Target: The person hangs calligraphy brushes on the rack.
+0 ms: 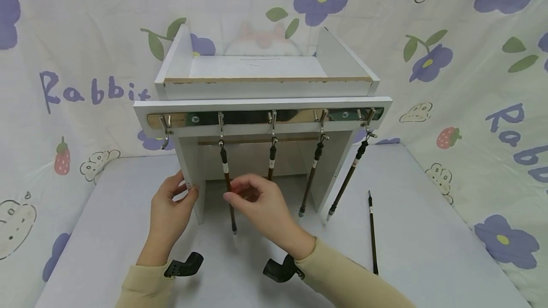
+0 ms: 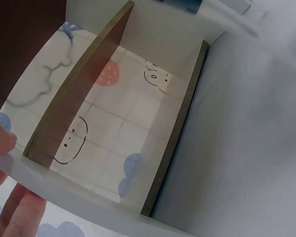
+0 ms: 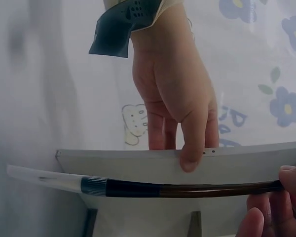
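In the head view, my right hand (image 1: 267,210) pinches the brown handle of a calligraphy brush (image 1: 225,170). This brush hangs by its loop from a hook (image 1: 220,125), and its clear-capped tip (image 3: 44,177) points down. Thumb and fingers (image 3: 293,177) meet the handle at the right side of the right wrist view. My left hand (image 1: 169,210) grips the front edge of the white shelf's left side panel (image 1: 190,168), thumb on the inner face and fingers outside. Further right hang more brushes: one (image 1: 272,156) partly behind my right hand, then two others (image 1: 312,175) (image 1: 351,175).
A metal hook rail (image 1: 248,117) runs along the front of the white shelf (image 1: 274,90). Its leftmost hook (image 1: 164,132) carries no brush. One loose brush (image 1: 372,234) lies on the white table (image 1: 411,232), at the right. A patterned cloth (image 1: 466,99) stands behind.
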A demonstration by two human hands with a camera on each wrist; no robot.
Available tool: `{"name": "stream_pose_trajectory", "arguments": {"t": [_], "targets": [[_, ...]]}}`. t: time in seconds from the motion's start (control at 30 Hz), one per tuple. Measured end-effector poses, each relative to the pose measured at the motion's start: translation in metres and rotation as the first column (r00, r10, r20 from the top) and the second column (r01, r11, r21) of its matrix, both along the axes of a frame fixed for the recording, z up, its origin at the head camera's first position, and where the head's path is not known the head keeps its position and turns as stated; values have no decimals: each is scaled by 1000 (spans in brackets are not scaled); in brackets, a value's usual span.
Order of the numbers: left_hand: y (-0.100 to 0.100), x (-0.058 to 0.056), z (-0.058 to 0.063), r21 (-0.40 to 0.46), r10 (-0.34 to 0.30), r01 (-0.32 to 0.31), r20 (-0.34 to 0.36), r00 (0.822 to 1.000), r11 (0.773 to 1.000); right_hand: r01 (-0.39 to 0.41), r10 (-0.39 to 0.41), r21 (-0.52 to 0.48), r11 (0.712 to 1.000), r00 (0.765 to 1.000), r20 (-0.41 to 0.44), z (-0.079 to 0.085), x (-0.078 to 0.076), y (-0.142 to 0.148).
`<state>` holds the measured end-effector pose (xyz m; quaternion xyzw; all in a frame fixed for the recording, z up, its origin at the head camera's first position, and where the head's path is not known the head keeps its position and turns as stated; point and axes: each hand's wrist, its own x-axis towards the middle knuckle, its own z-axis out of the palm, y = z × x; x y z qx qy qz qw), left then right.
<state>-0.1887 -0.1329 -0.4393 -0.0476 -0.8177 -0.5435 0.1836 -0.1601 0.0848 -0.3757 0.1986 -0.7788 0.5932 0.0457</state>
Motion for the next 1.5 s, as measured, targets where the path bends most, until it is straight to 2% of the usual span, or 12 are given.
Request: {"name": "stream_pose_trajectory", "arguments": {"t": [1.03,1.27,1.5], "targets": [[0,0,-1,23,7,-7,8,1000,1000,38,-39,-12,999,999,-17,-3,-2,-4],[0,1,0,42,-7,7,-7,1000,999,0,0,4,1000,1000,-7,3,2,4],[0,1,0,38,-17,18,-8,1000,999,-48,47,38,998,999,19,11,13,27]]}}
